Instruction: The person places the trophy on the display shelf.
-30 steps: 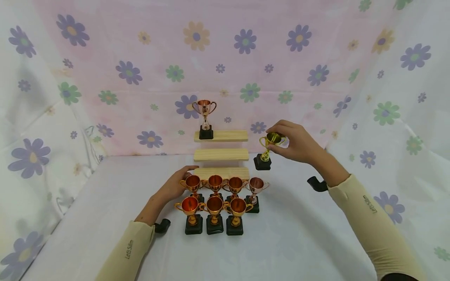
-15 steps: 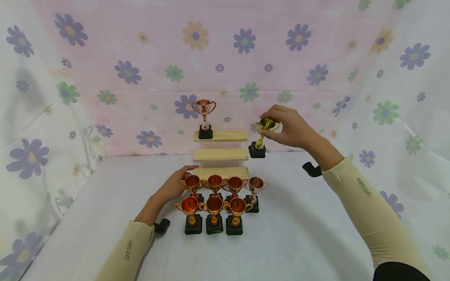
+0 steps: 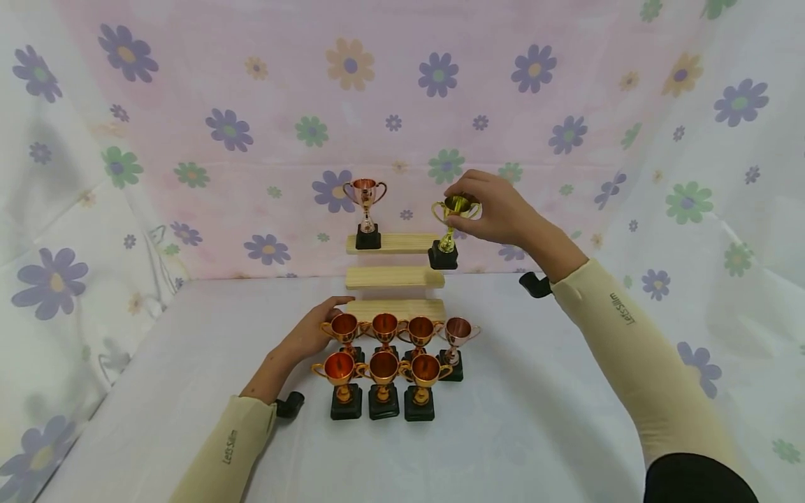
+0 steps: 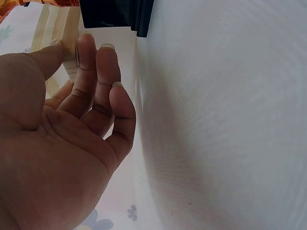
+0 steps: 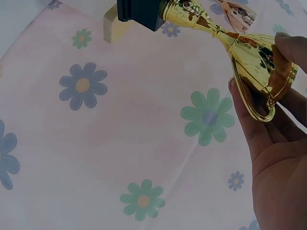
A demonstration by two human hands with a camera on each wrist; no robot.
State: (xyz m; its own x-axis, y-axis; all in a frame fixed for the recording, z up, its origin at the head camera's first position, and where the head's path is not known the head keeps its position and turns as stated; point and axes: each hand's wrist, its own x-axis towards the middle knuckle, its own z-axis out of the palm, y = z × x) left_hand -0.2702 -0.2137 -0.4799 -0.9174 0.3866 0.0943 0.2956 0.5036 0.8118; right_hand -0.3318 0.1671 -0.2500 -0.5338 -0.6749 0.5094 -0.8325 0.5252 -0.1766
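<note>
My right hand (image 3: 493, 209) grips a gold trophy cup (image 3: 448, 241) by its bowl, between thumb and fingers. The cup hangs slightly tilted, its black base in front of the right end of the top board of a wooden three-step stand (image 3: 395, 277). In the right wrist view the gold trophy (image 5: 254, 57) has a handle beside my fingers. A rose-gold trophy (image 3: 366, 209) stands upright on the left end of that top board. My left hand (image 3: 311, 332) pinches the left end of the lowest board (image 4: 67, 28), thumb on one side and fingers on the other.
In front of the stand, bronze-gold trophies (image 3: 383, 370) stand in two close rows on the white cloth (image 3: 516, 433). A paler rose-gold trophy (image 3: 458, 334) ends the back row on the right. A flowered curtain (image 3: 283, 84) hangs behind.
My right hand has carried the gold trophy up and to the left, from beside the stand to the top board's right end. The left hand has stayed in place.
</note>
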